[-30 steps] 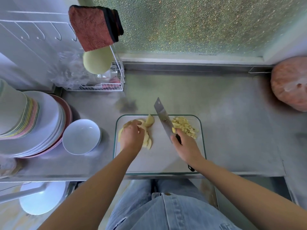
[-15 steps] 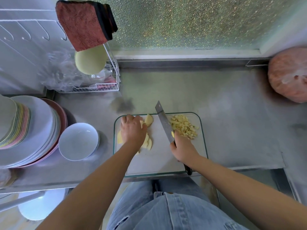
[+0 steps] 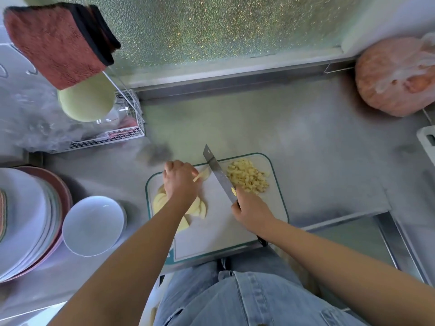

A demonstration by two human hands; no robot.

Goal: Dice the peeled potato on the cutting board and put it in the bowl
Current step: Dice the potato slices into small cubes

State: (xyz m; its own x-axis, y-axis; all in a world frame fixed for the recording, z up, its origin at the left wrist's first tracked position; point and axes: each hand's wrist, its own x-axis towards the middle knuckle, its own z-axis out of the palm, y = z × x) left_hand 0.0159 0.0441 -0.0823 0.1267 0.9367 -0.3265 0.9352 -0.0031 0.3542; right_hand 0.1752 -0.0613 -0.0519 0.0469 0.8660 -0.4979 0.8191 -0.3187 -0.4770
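On the cutting board (image 3: pixel 211 243), at the tabletop's (image 3: pixel 306 149) near edge: left hand (image 3: pixel 180 182), fingers curled down, holds potato slices (image 3: pixel 200 208) on the board's left half. Right hand (image 3: pixel 251 211) wrapped round knife (image 3: pixel 219 172) handle; blade angled across mid-board, tip pointing away. Diced potato (image 3: pixel 247 176) heaped at far right corner. White bowl (image 3: pixel 94 225) on tabletop left of board, not touching it.
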